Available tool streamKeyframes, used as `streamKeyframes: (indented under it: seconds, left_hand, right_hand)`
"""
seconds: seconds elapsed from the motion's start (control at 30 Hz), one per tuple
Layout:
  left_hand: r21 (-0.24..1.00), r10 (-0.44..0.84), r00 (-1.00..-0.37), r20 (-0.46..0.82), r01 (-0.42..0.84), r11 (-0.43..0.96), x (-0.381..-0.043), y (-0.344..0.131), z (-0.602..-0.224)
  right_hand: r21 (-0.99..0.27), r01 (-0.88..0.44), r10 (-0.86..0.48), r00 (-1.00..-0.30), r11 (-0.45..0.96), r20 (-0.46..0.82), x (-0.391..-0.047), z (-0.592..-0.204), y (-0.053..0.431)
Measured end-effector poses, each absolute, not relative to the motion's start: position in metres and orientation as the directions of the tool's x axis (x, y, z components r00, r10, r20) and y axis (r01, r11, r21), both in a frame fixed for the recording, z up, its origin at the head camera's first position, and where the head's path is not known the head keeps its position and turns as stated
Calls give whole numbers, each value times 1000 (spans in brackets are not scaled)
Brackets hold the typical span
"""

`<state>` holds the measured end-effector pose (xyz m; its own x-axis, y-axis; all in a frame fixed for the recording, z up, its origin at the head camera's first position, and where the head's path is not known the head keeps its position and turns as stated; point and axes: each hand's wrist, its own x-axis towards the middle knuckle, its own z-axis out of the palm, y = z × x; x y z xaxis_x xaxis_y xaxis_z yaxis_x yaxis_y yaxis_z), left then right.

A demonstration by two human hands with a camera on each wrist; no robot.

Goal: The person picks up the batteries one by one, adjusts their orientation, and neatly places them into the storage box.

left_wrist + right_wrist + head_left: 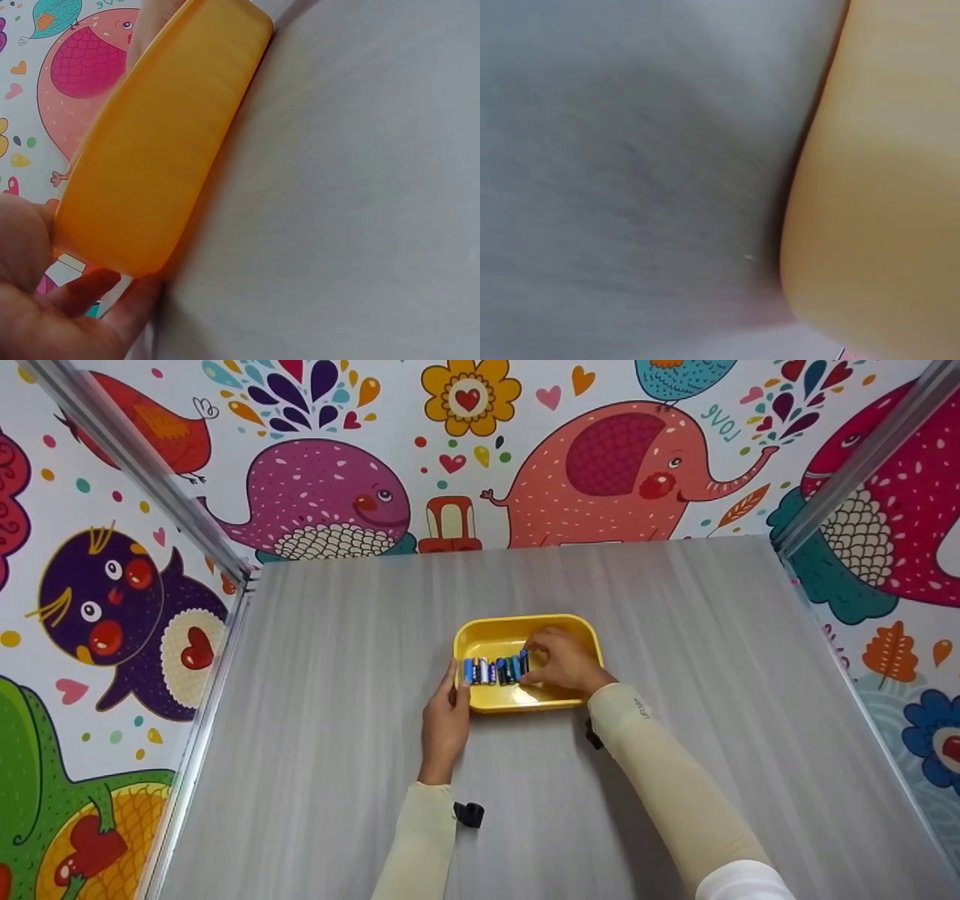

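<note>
A yellow plastic tray (pixel 525 708) rests on the table. Inside it, several batteries (pixel 484 671) stand side by side in a row, with blue, white, dark and teal casings. My left hand (pixel 445 731) grips the tray's left end, thumb at the rim and fingers against the outer wall, as the left wrist view shows on the tray (pixel 150 150). Reaching over the right side, my right hand (pixel 564 661) pinches a dark battery (pixel 524 660) at the row's right end between thumb and fingers. The right wrist view holds only the tray's outer wall (pixel 877 225), its hand hidden.
The grey wood-grain table (pixel 337 660) extends around the tray. Printed cartoon panels (pixel 322 495) wall the back and both sides. Metal rails (pixel 202 720) run along the side edges. A black strap piece (pixel 469 814) sticks out from the left sleeve.
</note>
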<state>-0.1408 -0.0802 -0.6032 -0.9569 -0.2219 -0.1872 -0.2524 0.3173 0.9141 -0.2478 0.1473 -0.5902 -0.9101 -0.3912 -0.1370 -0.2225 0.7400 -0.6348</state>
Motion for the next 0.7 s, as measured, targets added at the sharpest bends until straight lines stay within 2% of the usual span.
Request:
streamKeyframes:
  seconds: [0.5, 0.7]
  left_hand:
    - [909, -228, -956, -187, -256, 329, -141, -80, -602]
    - [905, -230, -957, -178, -251, 343, -141, -81, -602]
  right_hand:
    - [-601, -275, -418, -902, 751, -109, -247, -594, 149]
    - [-600, -242, -400, -905, 762, -143, -246, -593, 148]
